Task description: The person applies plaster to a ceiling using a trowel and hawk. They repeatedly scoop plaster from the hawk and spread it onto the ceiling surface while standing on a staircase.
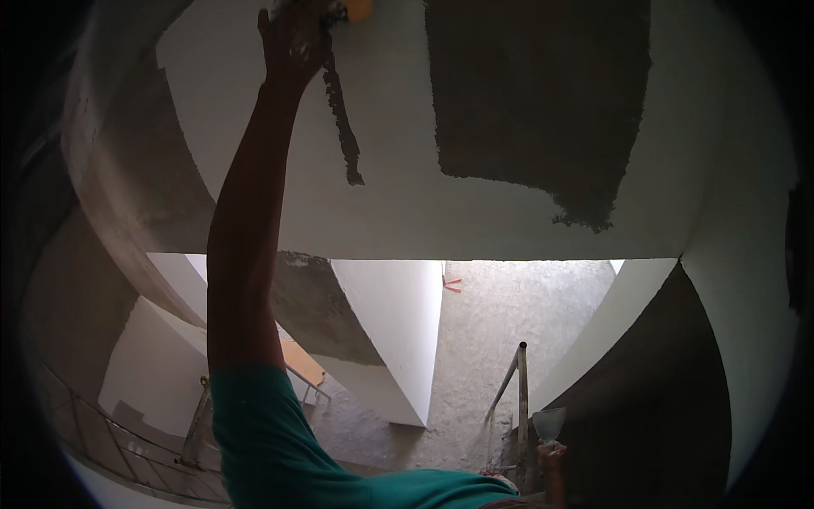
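Observation:
My left arm, in a green sleeve, reaches up along the white-coated surface. At the top edge of the view, my left hand (297,38) is closed around a tool with a yellow-orange part (359,10); its shape is mostly cut off and blurred. Below this hand runs a narrow dark uncoated strip (343,127). Low on the right, my right hand (553,458) grips a putty knife (549,422), its wide pale blade pointing up.
A large dark grey patch (538,93) interrupts the white coating (381,212). Metal scaffold tubes (521,382) stand beside my right hand. Far below lies a rough pale floor (500,322). Railings (136,441) run along the lower left, near a white block-like wall (390,322).

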Motion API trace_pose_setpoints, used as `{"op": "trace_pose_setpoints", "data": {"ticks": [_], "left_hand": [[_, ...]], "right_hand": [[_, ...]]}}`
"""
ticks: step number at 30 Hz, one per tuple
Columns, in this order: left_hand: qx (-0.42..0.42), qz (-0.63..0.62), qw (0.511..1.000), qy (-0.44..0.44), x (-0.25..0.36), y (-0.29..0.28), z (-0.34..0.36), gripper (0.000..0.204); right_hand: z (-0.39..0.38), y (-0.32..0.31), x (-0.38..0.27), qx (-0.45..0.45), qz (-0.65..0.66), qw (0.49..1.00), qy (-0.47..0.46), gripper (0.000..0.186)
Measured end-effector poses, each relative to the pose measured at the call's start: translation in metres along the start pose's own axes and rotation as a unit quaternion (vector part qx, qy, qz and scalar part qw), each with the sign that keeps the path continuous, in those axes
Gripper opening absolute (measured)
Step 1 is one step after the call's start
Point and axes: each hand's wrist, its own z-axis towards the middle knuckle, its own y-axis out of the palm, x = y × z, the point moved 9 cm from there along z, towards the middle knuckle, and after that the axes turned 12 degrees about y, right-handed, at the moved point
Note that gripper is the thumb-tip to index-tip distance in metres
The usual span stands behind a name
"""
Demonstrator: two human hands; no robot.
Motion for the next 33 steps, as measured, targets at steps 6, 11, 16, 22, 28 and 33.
{"op": "trace_pose_setpoints", "data": {"ticks": [6,11,16,22,28,33], "left_hand": [[-0.041,0.596,0.802,-0.005,0.009,0.027,0.048,0.070],[-0.202,0.736,0.644,-0.046,0.011,0.072,-0.026,0.059],[-0.083,0.657,0.749,-0.009,0.044,0.060,0.034,0.071],[-0.127,0.704,0.695,-0.071,-0.001,0.006,0.096,0.071],[-0.212,0.675,0.692,-0.141,-0.017,0.066,-0.014,0.067],[-0.231,0.640,0.712,-0.173,0.068,0.169,-0.153,0.074]], "right_hand": [[-0.007,-0.002,0.009,0.013,0.013,0.999,0.029,0.015],[-0.007,-0.002,0.012,0.032,0.033,0.998,0.037,0.016],[-0.007,-0.006,0.005,0.044,0.058,0.997,0.036,0.020],[-0.019,0.009,-0.026,0.032,0.038,0.995,0.089,0.022],[-0.005,0.002,0.023,0.034,0.017,0.998,0.040,0.022],[0.019,-0.001,0.051,0.052,-0.061,0.997,0.004,0.018]]}}
